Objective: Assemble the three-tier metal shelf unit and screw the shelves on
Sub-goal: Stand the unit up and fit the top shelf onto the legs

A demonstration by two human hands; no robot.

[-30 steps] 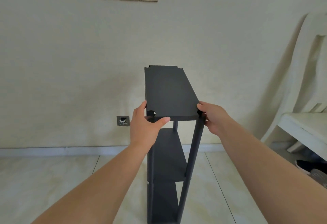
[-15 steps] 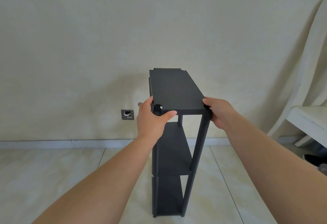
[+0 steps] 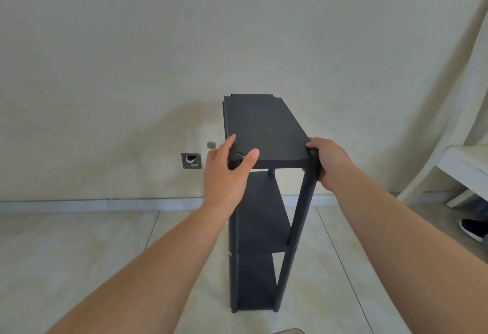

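Note:
A black three-tier metal shelf unit (image 3: 264, 127) stands upright on the tiled floor in front of a pale wall. My left hand (image 3: 227, 172) grips the top of the near left post (image 3: 233, 267), thumb lying on the top shelf's near edge. My right hand (image 3: 328, 164) grips the top of the near right post (image 3: 298, 217) at the shelf corner. The middle shelf (image 3: 260, 209) and bottom shelf (image 3: 254, 278) sit between the posts. Small silver screw heads show on the near posts at the middle and bottom shelves.
A white chair (image 3: 464, 159) stands at the right, with a dark shoe (image 3: 472, 229) on the floor under it. A small open wall box (image 3: 191, 160) and a round cap (image 3: 211, 145) are on the wall left of the shelf. Tiled floor spreads to the left.
The view has tilted downward, so more of the floor and the unit's base shows. Both hands stay on the near top corners; my left thumb has shifted slightly along the front edge.

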